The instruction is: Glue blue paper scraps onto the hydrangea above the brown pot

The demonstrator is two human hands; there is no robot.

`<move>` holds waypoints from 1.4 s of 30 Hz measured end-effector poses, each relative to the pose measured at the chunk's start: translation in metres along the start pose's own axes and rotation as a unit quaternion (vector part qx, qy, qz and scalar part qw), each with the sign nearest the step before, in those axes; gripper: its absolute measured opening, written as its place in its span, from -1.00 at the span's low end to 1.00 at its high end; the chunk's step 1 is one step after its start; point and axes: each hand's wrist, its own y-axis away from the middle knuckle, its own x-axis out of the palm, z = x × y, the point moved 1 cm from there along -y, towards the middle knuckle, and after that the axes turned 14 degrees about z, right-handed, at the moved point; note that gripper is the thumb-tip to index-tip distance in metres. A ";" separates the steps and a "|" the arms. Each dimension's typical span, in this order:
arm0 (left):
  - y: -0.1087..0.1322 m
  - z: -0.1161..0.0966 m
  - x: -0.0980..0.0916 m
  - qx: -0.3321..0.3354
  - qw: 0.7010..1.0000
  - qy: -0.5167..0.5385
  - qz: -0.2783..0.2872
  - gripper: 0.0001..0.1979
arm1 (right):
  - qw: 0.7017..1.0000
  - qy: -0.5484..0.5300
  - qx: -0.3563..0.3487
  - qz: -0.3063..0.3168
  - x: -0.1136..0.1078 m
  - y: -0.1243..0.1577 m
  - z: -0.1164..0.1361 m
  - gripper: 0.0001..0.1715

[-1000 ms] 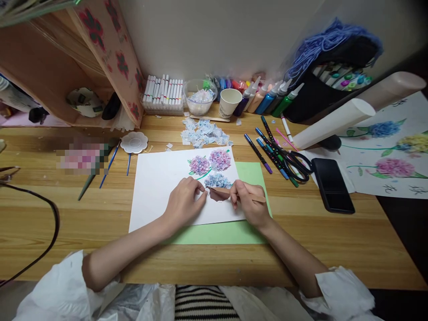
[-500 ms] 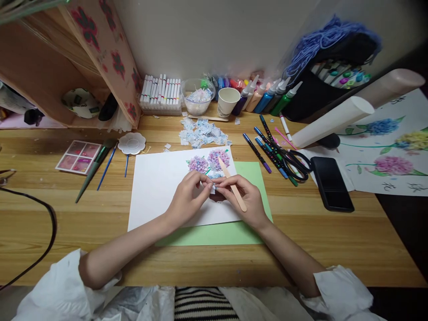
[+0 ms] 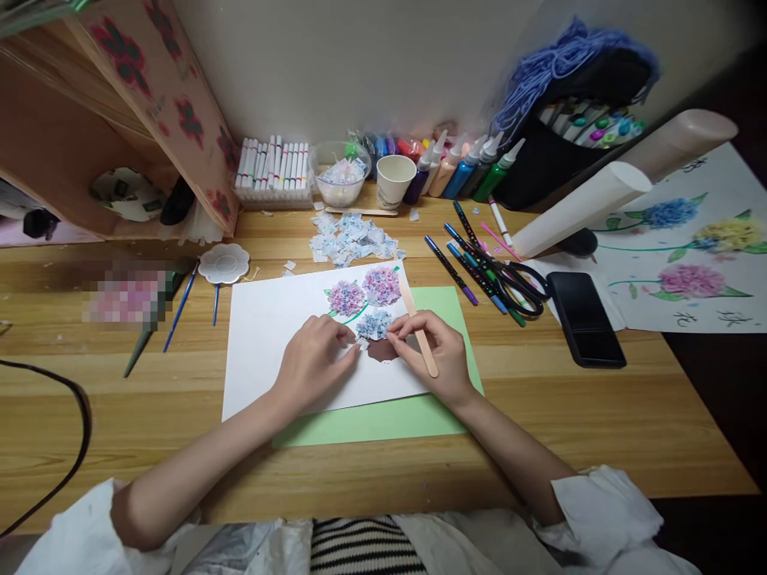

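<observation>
Wooden stick [image 3: 425, 346] gripped in the right hand [image 3: 436, 351] may snag the blue flower [image 3: 375, 324] if tilted left; left hand [image 3: 312, 356] pinches a scrap [image 3: 363, 344].

Surface [image 3: 359, 483] open between the forearms, near edge. Open lane too between right hand [image 3: 443, 359] and phone [image 3: 586, 319]. Left part of the white paper [image 3: 257, 335] passable, low and flat; left hand [image 3: 315, 351] blocks its middle. Wooden stick [image 3: 426, 349] slants up from right hand, in the way. Far right: pens [image 3: 451, 270], scissors [image 3: 508, 279]. Back walled off by markers [image 3: 272, 164], bowl [image 3: 335, 196], cup [image 3: 396, 184], bottles [image 3: 494, 182].
</observation>
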 end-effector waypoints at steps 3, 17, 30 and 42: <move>-0.002 0.000 0.006 -0.017 1.000 -0.003 0.014 -0.92 | 1.000 0.022 -0.005 0.014 0.002 -0.001 0.002 -0.83; -0.005 -0.012 0.003 -0.013 0.985 0.170 -0.006 -0.92 | 0.997 -0.004 0.054 0.062 0.006 0.001 0.001 -0.80; -0.001 -0.026 0.007 -0.013 0.986 0.164 -0.034 -0.87 | 0.999 0.001 0.045 0.027 0.005 0.002 0.007 -0.76; 0.007 -0.016 0.004 -0.053 0.988 0.147 -0.010 -0.87 | 0.999 0.009 0.043 0.028 0.007 0.003 0.011 -0.77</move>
